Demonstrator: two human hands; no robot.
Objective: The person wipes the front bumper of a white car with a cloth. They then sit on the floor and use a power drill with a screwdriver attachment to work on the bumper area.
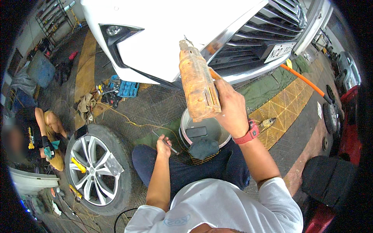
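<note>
My right hand [232, 105] is wrapped around the handle of a worn, orange-brown heat gun [198, 83]. Its narrow metal nozzle points up toward the white car bumper [155, 50], and I cannot tell whether the tip touches it. Lower down, my left hand [164, 146] grips a thin grey metal rod [173, 150] above my left thigh. Between my knees stands a whitish bucket [226, 140] with a dark phone [196, 132] and a dark grey cloth [204, 149] at it. The heat gun hides part of the bumper edge and grille.
At left lies a wheel [126, 182] bearing yellow-handled tools and a phone [81, 132]. Beyond it sits another person [48, 124] with a teal cloth. A blue tool case [130, 88] lies under the bumper. An orange hose [305, 80] and a yellowish tool [267, 124] are at right.
</note>
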